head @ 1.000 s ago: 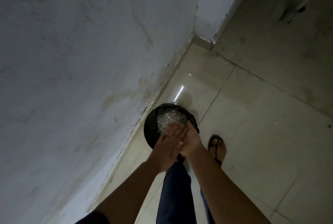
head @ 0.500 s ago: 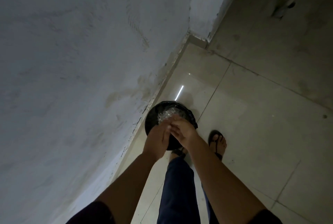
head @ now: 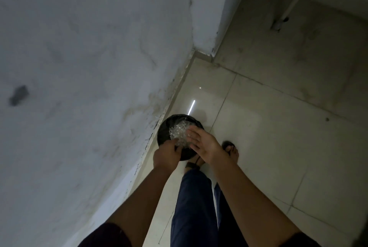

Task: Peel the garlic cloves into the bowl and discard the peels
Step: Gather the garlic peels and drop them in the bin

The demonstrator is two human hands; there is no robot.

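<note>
A pale, crinkled heap (head: 179, 131), possibly garlic peels, lay in the round black lined bin (head: 164, 130) directly beneath both hands. The right hand (head: 203, 143) hovered flat with its fingers spread. The left hand (head: 166, 156) curled its fingers over the bin's near rim, and I could not tell whether it held anything. A glossy beige tiled floor (head: 268, 137) stretched beyond the right hand.

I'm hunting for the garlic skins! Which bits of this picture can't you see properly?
1. Inside of the round black bin, head view: covered by the crumpled clear plastic, the left hand and the right hand.
2. Any garlic peels, head view: too dim and too small to pick out.
3. Palm of the left hand, head view: only its back shows, so I cannot tell whether it holds anything.
</note>
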